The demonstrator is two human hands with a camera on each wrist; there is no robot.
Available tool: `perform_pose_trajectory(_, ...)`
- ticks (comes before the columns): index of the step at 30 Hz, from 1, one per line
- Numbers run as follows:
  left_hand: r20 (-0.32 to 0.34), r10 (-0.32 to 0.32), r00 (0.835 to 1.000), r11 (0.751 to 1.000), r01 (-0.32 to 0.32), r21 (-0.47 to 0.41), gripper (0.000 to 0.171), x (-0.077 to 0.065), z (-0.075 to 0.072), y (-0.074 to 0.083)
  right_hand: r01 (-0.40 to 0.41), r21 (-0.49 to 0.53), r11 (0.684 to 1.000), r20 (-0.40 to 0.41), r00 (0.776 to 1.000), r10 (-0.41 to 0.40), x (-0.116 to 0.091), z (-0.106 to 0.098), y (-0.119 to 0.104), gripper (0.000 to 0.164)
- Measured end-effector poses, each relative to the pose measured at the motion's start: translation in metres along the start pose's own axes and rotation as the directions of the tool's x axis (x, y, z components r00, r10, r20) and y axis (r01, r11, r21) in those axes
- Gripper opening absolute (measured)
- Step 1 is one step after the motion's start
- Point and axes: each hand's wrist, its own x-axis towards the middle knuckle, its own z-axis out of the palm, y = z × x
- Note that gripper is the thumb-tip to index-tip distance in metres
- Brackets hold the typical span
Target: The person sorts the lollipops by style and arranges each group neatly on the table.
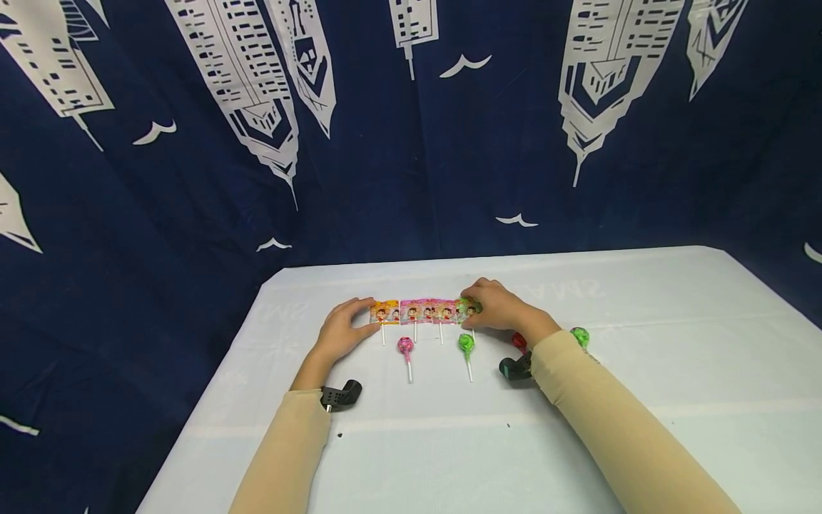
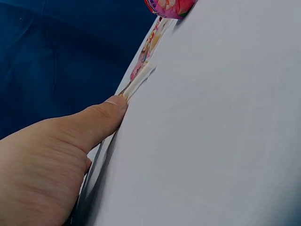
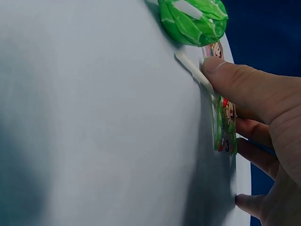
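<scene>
Four flat wrapped lollipops lie side by side in a row, white sticks toward me. My left hand (image 1: 342, 332) pinches the orange-wrapped flat lollipop (image 1: 385, 313) at the row's left end, index finger on its far corner and thumb at its near corner. Two pink-wrapped flat lollipops (image 1: 416, 311) fill the middle. At the right end my right hand (image 1: 497, 305) holds the green-wrapped flat lollipop (image 3: 225, 125), its thumb beside the white stick (image 3: 193, 69) and fingers along the far side. The right hand partly covers that wrapper in the head view.
Nearer me lie a pink ball lollipop (image 1: 405, 345) and a green ball lollipop (image 1: 466, 343). By the right wrist are a red ball lollipop (image 1: 519, 342), partly hidden, and another green one (image 1: 580, 336). A dark blue patterned curtain (image 1: 411, 178) hangs behind the white table (image 1: 424, 457).
</scene>
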Motion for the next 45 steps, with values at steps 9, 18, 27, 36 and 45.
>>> perform_pose_trajectory(9,-0.005,0.001,1.0,1.0,-0.001,-0.006,0.056,0.001,0.002,0.001,0.018,0.012,1.0,-0.008,1.0,-0.017,0.0,-0.001,0.003,0.065)
perform_pose_trajectory(18,-0.004,-0.01,1.0,1.0,0.01,-0.01,0.056,0.0,0.001,0.001,0.037,0.051,0.998,-0.073,0.997,-0.033,-0.005,-0.001,0.009,0.06)
perform_pose_trajectory(27,-0.02,0.008,1.0,0.997,-0.009,-0.081,0.056,-0.002,-0.001,0.001,0.055,0.091,0.994,-0.156,0.987,-0.04,-0.012,-0.002,0.012,0.052)
perform_pose_trajectory(36,-0.043,-0.035,0.998,0.977,0.025,-0.212,0.053,-0.001,-0.001,-0.003,0.106,0.127,0.986,-0.25,0.966,-0.071,-0.036,-0.004,0.004,0.046)
perform_pose_trajectory(45,-0.126,-0.141,0.982,0.896,0.072,-0.437,0.046,-0.008,-0.014,0.009,0.116,0.201,0.973,-0.324,0.945,-0.046,-0.058,-0.004,-0.014,0.04)
